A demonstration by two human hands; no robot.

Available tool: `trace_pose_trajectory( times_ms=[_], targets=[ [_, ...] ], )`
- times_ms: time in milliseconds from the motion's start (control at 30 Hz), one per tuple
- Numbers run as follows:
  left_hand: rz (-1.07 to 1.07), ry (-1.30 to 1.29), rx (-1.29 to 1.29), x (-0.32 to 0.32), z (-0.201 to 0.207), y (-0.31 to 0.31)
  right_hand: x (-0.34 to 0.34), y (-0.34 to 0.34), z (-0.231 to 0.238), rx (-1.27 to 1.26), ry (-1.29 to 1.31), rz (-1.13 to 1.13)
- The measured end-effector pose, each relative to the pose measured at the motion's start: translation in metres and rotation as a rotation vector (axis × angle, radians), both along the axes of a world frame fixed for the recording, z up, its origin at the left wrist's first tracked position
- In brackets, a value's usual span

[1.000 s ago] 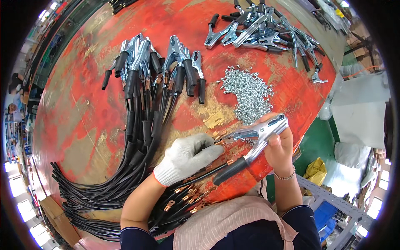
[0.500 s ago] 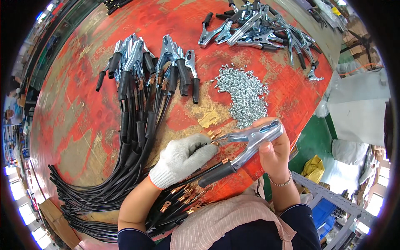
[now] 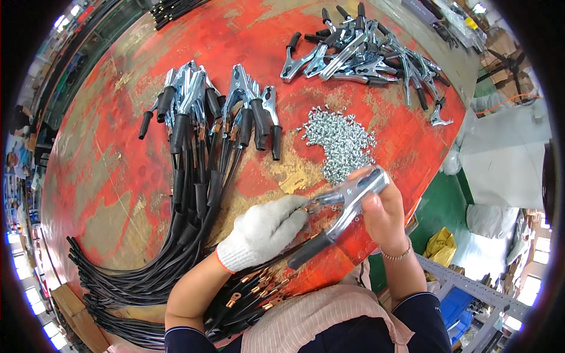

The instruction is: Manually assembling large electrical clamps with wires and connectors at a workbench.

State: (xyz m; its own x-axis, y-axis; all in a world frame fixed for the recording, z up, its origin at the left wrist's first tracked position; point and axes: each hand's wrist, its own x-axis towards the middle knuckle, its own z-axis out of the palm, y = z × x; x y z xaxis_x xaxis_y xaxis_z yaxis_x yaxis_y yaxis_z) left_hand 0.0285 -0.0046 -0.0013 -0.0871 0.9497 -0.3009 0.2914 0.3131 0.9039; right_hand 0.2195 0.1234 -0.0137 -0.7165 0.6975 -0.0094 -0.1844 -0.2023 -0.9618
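My right hand (image 3: pixel 382 216), bare with a beaded bracelet, grips a silver metal spring clamp (image 3: pixel 346 210) with a black sleeve on its lower handle. My left hand (image 3: pixel 262 231), in a white knitted glove, has its thumb and fingers pinched at the clamp's other handle end, where a bit of copper shows. What exactly those fingertips hold is mostly hidden by the glove. Beneath the left wrist lie black cables with copper ring lugs (image 3: pixel 235 299). Just beyond the right hand is a pile of small silver nuts (image 3: pixel 340 141).
Finished-looking clamps on cables (image 3: pixel 189 97) lie at left, their black cables (image 3: pixel 147 267) curving toward me. Loose clamps (image 3: pixel 368 56) are heaped at the far right of the red worn table (image 3: pixel 118 170). A grey metal frame (image 3: pixel 471 288) stands beyond the right edge.
The left glove has shifted slightly right and now covers more of the copper end. The clamp has tilted a little and its sleeved handle has swung right. The whole view has shifted slightly.
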Motion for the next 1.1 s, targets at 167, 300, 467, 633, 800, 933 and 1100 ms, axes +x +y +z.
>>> trace_pose_trajectory(
  times_ms=[167,300,467,633,800,933,1100],
  targets=[
    [0.420,-0.799,-0.126,-0.001,-0.022,0.009,-0.037,0.063,-0.016,0.410,-0.334,-0.100],
    [0.436,-0.760,-0.138,-0.010,-0.026,0.012,-0.066,0.071,-0.038,1.319,-0.535,-0.038],
    [0.381,-0.839,-0.109,-0.010,-0.033,0.010,-0.075,0.073,-0.050,1.160,-0.631,0.063],
    [0.309,-0.436,-0.037,-0.002,-0.020,0.000,-0.060,0.039,-0.008,0.247,-0.386,0.187],
    [0.139,-0.267,0.002,0.000,0.002,-0.005,-0.025,0.021,-0.019,0.323,-0.344,0.220],
    [0.099,-0.255,0.044,0.007,-0.002,-0.006,-0.016,0.004,-0.025,0.010,-0.164,0.062],
    [0.068,-0.242,0.042,0.008,0.000,-0.006,-0.008,0.004,-0.034,-0.063,-0.062,0.041]
  ],
)
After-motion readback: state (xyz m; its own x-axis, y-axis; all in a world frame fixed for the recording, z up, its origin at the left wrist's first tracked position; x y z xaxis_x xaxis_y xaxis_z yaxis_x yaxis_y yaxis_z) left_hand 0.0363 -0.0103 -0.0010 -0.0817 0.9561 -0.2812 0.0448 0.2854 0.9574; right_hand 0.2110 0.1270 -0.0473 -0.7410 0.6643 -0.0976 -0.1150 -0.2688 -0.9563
